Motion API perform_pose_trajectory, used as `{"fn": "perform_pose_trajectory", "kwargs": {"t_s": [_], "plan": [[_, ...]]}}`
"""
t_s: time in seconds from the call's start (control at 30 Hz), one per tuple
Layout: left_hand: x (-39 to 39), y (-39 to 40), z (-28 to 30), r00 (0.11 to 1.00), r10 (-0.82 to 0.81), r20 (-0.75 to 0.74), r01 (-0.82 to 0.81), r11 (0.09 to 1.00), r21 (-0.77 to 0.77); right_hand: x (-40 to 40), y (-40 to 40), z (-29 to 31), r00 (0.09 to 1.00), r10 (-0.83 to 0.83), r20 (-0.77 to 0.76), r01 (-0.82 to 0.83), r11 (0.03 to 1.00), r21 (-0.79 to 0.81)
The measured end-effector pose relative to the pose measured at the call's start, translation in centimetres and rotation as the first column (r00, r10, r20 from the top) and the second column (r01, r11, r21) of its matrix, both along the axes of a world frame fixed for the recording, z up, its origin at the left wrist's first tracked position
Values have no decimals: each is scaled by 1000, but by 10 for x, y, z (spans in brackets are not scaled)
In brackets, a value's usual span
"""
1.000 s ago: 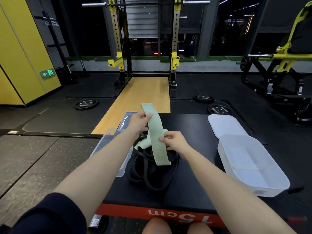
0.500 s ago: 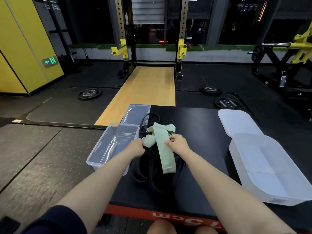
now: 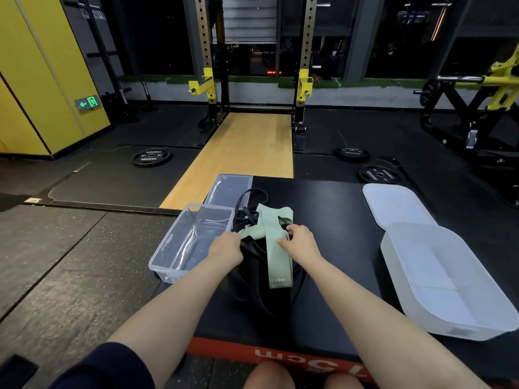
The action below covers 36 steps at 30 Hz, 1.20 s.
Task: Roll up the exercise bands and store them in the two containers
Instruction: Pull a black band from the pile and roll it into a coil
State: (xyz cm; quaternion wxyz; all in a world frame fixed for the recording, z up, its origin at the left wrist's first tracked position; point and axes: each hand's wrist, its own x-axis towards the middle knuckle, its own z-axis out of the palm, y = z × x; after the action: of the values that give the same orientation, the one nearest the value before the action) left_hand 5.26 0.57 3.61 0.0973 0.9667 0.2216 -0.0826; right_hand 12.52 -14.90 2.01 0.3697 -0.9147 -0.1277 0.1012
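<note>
Both hands were down on the pile in the middle of the black table (image 3: 337,220). The left hand (image 3: 226,248) had its grip curled around one end of the pale green band (image 3: 276,248), right at the edge of the clear container (image 3: 168,265). The right hand (image 3: 302,242) pinched the same green band further along, thumb on top and fingers tucked over its far edge. From that pinch, a long flat tail of the green band ran back toward the person and ended on the table, with small print at its tip. More of the green band looped up behind the hands, folded over itself.

Under all of it lay the black bands (image 3: 252,293), a loose tangle of loops spilling across the table, one thin loop reaching up toward the clear lid (image 3: 230,188). That lid lay flat just beyond the clear container, touching its far end. Over on the right sat the white container (image 3: 500,321), open, with the white lid (image 3: 393,203) lying flat at its far end. Neither container held a band. The red front edge of the table (image 3: 224,350) carried white lettering.
</note>
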Motion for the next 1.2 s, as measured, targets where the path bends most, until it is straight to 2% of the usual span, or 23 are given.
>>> {"fn": "perform_pose_trajectory", "kwargs": {"t_s": [0.1,0.17,0.3,0.4,0.5,0.57,0.7,0.8,0.87,0.93,0.97,1.03,1.1,1.13,1.2], "plan": [[0,5,11,992,44,122,-28,992,-127,-3,4,1,998,10,58,-13,999,45],[1,8,17,972,119,204,-63,963,-264,-5,8,4,997,45,59,-50,996,79],[4,8,29,917,313,248,-105,788,-606,-13,14,11,995,96,17,-98,981,166],[4,6,36,881,400,253,-89,665,-742,-14,19,11,991,105,-78,-81,960,268],[3,6,43,845,454,282,-65,611,-789,-15,24,12,970,117,-214,-27,924,382],[2,6,50,833,463,304,-40,597,-801,-13,24,11,972,116,-206,-38,937,348],[1,5,62,823,440,360,8,624,-782,-11,25,6,982,57,-179,-18,978,210],[0,-1,67,816,423,394,45,633,-773,-14,29,12,976,12,-216,40,971,235],[-2,-8,66,815,395,424,69,660,-748,-17,31,23,925,22,-380,125,925,358],[-8,-17,61,828,342,445,103,687,-720,-18,30,29,807,68,-587,257,854,452],[-11,-22,57,841,308,445,118,699,-706,-17,30,28,760,89,-643,293,837,462],[-17,-29,47,879,224,422,137,728,-671,-19,31,23,708,118,-697,316,829,462],[-22,-31,42,914,170,367,126,742,-658,-19,35,17,700,99,-707,340,825,452],[-23,-30,40,926,172,337,111,729,-675,-19,37,16,699,99,-708,346,820,456],[-24,-28,41,934,220,282,80,640,-764,-19,40,16,695,151,-703,341,792,507]]}}
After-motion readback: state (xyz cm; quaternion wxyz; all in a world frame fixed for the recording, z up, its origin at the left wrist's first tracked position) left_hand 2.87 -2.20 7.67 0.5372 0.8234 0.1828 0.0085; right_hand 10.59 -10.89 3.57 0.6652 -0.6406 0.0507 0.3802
